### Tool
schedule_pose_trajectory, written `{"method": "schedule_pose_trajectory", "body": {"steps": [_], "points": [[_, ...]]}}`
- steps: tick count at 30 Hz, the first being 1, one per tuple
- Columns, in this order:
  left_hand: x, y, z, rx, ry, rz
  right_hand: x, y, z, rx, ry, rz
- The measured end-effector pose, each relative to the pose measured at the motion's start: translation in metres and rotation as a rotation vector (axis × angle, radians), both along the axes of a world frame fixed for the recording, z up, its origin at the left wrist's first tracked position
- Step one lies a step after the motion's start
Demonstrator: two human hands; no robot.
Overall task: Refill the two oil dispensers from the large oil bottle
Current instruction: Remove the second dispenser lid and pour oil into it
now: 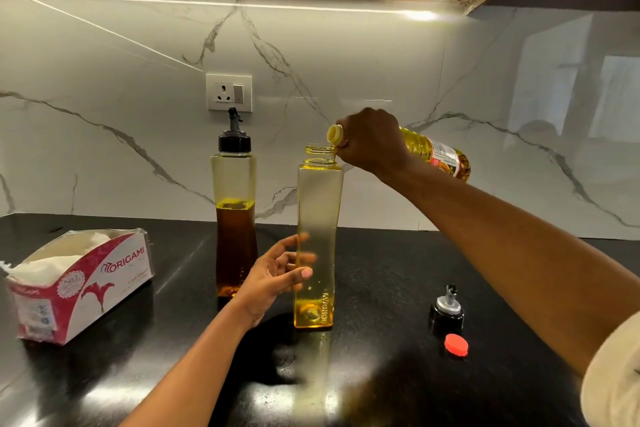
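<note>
— What's nearest?
— A red cap [456, 344] and a black pourer [446, 308], right of the open dispenser [317, 218].
— The hands?
— The left hand [277, 274] curls round its middle. The right hand [370, 140] grips the tipped large oil bottle [436, 156], mouth just above it. The capped dispenser [235, 201] stands behind-left.

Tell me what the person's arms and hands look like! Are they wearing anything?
The left hand and the right hand are bare, with no gloves, rings, watch or bracelet showing. Both forearms are bare too. The only clothing in view is a cream-coloured sleeve on the right arm, at the lower right edge of the picture. No sleeve shows on the left arm.
</note>
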State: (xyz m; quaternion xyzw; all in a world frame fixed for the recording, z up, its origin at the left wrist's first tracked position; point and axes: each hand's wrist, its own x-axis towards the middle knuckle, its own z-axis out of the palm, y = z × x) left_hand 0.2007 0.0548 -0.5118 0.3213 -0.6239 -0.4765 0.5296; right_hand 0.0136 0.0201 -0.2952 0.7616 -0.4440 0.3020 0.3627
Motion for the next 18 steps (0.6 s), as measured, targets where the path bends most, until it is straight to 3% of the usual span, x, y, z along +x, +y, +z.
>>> {"method": "schedule_pose_trajectory", "body": {"steps": [18], "points": [[-0.0002, -0.0007, -0.0005, -0.005, 0.005, 0.006, -0.0043, -0.0012, 0.0088, -0.102, 0.176, 0.075]]}}
